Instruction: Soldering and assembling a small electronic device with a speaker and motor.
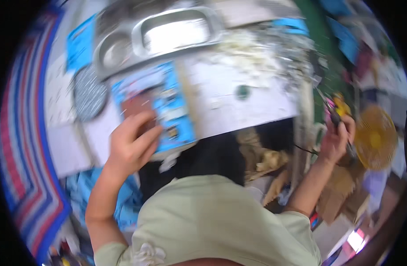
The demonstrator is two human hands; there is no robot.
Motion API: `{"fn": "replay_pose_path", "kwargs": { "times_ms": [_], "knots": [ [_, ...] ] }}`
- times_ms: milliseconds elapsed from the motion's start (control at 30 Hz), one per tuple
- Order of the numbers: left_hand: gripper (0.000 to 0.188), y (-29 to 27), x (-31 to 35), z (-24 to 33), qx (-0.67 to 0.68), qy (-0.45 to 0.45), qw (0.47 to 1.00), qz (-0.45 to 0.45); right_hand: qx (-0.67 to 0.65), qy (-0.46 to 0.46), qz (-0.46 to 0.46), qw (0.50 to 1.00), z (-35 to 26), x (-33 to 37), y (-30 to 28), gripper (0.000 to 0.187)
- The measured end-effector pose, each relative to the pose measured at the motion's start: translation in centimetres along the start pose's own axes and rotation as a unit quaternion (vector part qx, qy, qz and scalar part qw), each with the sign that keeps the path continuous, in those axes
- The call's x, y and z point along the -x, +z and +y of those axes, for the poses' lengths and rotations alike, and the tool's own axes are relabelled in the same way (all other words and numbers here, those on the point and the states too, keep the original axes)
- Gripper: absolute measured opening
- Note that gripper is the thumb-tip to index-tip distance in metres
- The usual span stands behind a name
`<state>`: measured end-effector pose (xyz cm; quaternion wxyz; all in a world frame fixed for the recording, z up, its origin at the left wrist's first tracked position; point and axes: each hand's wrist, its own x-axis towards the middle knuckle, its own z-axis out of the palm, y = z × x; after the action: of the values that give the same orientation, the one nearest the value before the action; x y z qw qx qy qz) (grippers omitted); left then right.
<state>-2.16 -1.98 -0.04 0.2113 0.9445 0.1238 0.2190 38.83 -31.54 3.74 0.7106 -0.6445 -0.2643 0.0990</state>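
My left hand rests at the near end of a blue work mat, with its fingers curled onto a flat reddish-brown piece. Motion blur hides that piece's details. A few small dark and metallic parts lie on the mat beside my fingers. Out to the right, past the table's edge, my right hand is closed around the dark handle of a slim tool with a thin metal tip, which looks like a soldering iron. Its tip points up and away from me.
Beyond the mat stands a metal compartment tray, with a round grey coil or disc to its left. Heaps of small pale and silvery parts cover the far right of the white table. A yellow round fan stands right of my right hand.
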Motion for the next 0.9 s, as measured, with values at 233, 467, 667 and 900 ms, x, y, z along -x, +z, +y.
{"fn": "replay_pose_path", "kwargs": {
  "times_ms": [233, 467, 667, 900],
  "knots": [
    [0.029, 1.1, 0.6, 0.6, 0.042, -0.041, 0.998, 0.026, 0.035, -0.093, 0.225, 0.969, -2.3, -5.6, -8.9, 0.002],
    [0.028, 1.0, 1.0, 1.0, 0.03, -0.058, 0.997, 0.038, 0.082, -0.013, 0.18, 0.98, 3.1, -13.8, -3.3, 0.006],
    [0.034, 0.3, 1.1, 0.2, 0.044, -0.049, 0.996, 0.052, -0.207, 0.202, 0.086, 0.953, 5.3, -11.4, -4.7, 0.025],
    [0.03, 0.0, 2.1, 0.4, 0.037, -0.061, 0.99, 0.123, 0.118, 0.046, -0.145, 0.981, 4.3, 3.3, 16.0, 0.023]
  ]
}}
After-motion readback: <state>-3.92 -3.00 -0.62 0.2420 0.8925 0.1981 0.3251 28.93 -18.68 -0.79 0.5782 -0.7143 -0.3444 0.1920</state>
